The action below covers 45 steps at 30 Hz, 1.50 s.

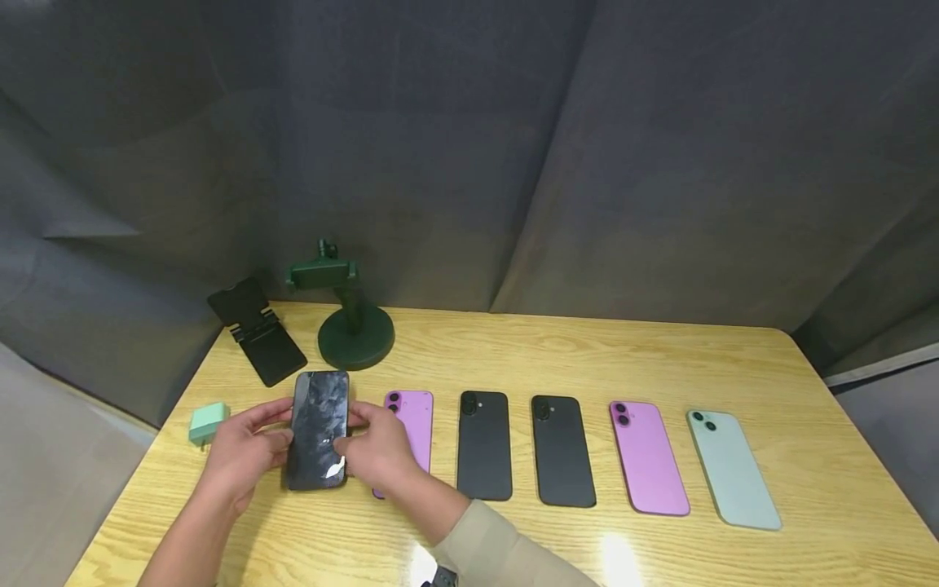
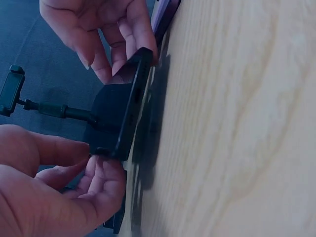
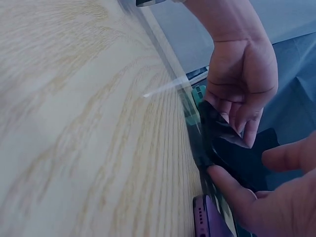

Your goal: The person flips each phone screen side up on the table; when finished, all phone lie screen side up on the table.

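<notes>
Both hands hold a black phone (image 1: 319,428) by its long sides, with its glossy, smudged screen facing up. My left hand (image 1: 245,448) pinches the left edge between thumb and fingers. On the opposite edge, my right hand (image 1: 383,447) grips with thumb and fingers. A shadow beneath the phone (image 2: 132,108) in the left wrist view shows it slightly off the wooden table. Under the right hand lies a purple phone (image 1: 418,420), back up and partly hidden. Close to the left hand is a mint-green charger block (image 1: 209,422).
Two black phones (image 1: 484,448) (image 1: 563,452), a pink-purple phone (image 1: 649,458) and a pale green phone (image 1: 736,469) lie back up in a row to the right. Behind the hands are a dark green round-based phone stand (image 1: 355,338) and a black folding stand (image 1: 273,350). Dark cloth (image 1: 469,163) hangs behind the table.
</notes>
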Motion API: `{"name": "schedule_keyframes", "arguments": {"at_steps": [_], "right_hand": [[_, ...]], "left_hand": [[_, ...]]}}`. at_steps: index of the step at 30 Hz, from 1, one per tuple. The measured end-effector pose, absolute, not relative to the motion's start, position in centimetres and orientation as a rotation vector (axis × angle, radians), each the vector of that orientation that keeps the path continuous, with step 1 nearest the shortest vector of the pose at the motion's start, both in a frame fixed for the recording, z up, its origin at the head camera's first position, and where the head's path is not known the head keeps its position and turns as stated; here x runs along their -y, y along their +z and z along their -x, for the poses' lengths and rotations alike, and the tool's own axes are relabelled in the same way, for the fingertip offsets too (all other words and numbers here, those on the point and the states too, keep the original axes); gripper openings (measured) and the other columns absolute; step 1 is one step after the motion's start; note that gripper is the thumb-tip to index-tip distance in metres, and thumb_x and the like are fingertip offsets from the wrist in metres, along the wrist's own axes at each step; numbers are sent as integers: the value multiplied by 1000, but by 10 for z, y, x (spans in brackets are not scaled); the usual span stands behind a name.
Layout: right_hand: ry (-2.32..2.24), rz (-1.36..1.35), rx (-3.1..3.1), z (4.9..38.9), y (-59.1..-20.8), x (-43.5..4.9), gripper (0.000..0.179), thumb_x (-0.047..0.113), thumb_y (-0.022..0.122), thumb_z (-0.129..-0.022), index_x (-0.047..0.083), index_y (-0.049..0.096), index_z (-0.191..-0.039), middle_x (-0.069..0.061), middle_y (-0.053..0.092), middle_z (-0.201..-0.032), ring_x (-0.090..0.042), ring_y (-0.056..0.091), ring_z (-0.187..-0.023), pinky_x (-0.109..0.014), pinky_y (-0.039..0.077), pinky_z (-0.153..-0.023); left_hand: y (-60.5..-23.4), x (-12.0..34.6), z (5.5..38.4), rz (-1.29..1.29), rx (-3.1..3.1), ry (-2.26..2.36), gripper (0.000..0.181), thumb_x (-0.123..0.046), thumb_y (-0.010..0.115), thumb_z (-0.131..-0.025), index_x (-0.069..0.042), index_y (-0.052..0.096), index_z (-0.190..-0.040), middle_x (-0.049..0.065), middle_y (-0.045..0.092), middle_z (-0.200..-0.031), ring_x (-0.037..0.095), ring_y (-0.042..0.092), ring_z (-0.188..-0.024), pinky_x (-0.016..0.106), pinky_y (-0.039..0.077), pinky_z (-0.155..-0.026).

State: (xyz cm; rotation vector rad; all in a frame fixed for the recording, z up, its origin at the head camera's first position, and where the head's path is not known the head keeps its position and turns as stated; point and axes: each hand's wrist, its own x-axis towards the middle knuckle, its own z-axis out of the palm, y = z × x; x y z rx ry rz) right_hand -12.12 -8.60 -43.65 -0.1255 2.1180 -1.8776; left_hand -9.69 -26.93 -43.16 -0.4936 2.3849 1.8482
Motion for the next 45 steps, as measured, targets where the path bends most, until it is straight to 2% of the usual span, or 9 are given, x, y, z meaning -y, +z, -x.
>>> {"name": "schedule_keyframes", "arguments": {"at_steps": [6,13,19,22,28,34,36,41,45], "right_hand": [[-1879,112,-1997,120,-437,86,48,-8,67,-85,-7,59,-133,-9,64,-105,-16,66,-81,-33,58,-62],[-1853,124,-1958,117,-438,86,47,-7,68,-85,-5,60,-131,-8,64,-104,-17,67,-78,-33,57,-64],[-1859,149,-1904,115,-436,86,56,-9,68,-83,-9,53,-137,-14,70,-98,-22,71,-82,-37,58,-69],[-1865,143,-1878,114,-436,85,60,-10,67,-84,-10,49,-141,-16,70,-104,-22,70,-86,-39,59,-72],[-1834,139,-1924,113,-435,83,65,-6,69,-85,-11,42,-144,-18,64,-123,-20,68,-93,-37,58,-73],[-1825,152,-1933,113,-433,82,66,-5,70,-85,-10,43,-145,-19,59,-132,-23,67,-99,-38,58,-75],[-1781,157,-1983,113,-432,80,67,-1,72,-85,-6,44,-146,-17,58,-134,-24,65,-105,-38,56,-80],[-1644,218,-2121,113,-431,68,70,8,79,-83,6,48,-146,-6,60,-130,-27,59,-117,-38,50,-93],[-1631,305,-2146,113,-432,51,73,11,78,-84,4,45,-148,-6,59,-128,-27,57,-120,-37,49,-95]], "left_hand": [[-435,271,98,461,-2433,1761,51,8,50,-93,10,45,-143,27,48,-135,23,59,-94,33,56,-72],[-435,270,97,438,-2432,1659,47,5,47,-96,16,42,-141,33,48,-136,31,60,-108,35,56,-76],[-434,270,94,465,-2447,1616,42,0,48,-100,16,45,-138,34,51,-135,41,55,-119,38,55,-82],[-435,270,91,462,-2447,1615,42,-2,46,-102,16,44,-140,34,50,-136,44,51,-124,38,55,-85],[-437,270,90,457,-2429,1656,44,-2,46,-102,16,41,-142,33,48,-138,43,50,-125,37,54,-87],[-436,269,91,479,-2421,1652,45,-4,48,-103,15,40,-143,33,47,-140,43,49,-126,39,54,-88],[-436,269,91,474,-2434,1634,46,-5,48,-103,14,39,-144,33,47,-140,43,50,-126,41,53,-89],[-432,261,89,448,-2547,1505,52,-8,56,-100,10,40,-146,32,48,-139,45,49,-125,52,47,-96],[-427,249,87,425,-2629,1420,54,-13,61,-99,6,43,-146,29,50,-136,45,51,-121,56,47,-94]]}}
